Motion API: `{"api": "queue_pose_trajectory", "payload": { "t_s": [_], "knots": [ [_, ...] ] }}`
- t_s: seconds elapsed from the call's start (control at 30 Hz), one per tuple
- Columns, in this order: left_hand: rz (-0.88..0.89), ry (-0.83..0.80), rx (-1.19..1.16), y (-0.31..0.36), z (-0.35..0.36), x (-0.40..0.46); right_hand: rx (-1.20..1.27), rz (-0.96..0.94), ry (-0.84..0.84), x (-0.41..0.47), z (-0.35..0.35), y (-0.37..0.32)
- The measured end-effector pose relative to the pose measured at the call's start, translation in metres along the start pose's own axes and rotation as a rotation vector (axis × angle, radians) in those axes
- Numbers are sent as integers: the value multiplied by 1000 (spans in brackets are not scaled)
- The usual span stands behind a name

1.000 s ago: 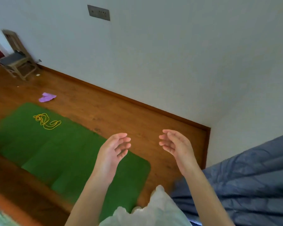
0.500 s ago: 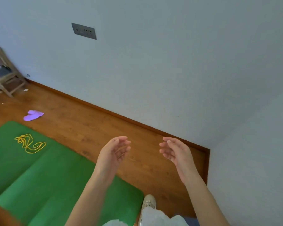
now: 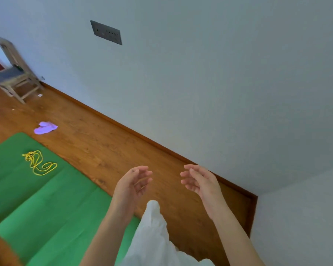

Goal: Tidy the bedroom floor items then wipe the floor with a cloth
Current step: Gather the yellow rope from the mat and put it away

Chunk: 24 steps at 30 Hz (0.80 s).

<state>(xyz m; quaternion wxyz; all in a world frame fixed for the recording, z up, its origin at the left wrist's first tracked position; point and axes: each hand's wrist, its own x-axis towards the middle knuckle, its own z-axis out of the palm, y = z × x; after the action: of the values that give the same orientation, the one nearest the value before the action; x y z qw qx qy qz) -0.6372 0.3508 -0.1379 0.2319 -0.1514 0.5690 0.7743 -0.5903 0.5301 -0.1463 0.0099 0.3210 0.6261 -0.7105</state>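
Observation:
My left hand (image 3: 132, 184) and my right hand (image 3: 201, 182) are raised in front of me, palms facing each other, fingers loosely bent, holding nothing. Below them lies the wooden floor (image 3: 112, 148). A green mat (image 3: 46, 204) covers the floor at the lower left. On the mat lies a tangled yellow cord (image 3: 38, 164). A small purple cloth-like item (image 3: 45, 128) lies on the bare floor beyond the mat's far end.
A wooden chair with a grey seat (image 3: 13, 75) stands in the far left corner. The white wall (image 3: 200, 83) carries a grey socket plate (image 3: 106, 32). My white trouser leg (image 3: 154, 237) shows between my arms. The floor ends in a corner at the right (image 3: 252, 204).
The view swung away from the blue bedding and tilted; the bedding has left the frame. Both hands keep the same raised, empty pose.

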Motion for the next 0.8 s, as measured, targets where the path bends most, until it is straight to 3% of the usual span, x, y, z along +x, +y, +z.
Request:
{"api": "queue_pose_trajectory", "payload": {
  "t_s": [0.43,0.8],
  "knots": [
    [93,122,-129,109,-25,166,-86,-25,-263,177,129,-98],
    [185,284,-245,208,-96,255,-123,-97,-437,282,244,-182]
  ]
}}
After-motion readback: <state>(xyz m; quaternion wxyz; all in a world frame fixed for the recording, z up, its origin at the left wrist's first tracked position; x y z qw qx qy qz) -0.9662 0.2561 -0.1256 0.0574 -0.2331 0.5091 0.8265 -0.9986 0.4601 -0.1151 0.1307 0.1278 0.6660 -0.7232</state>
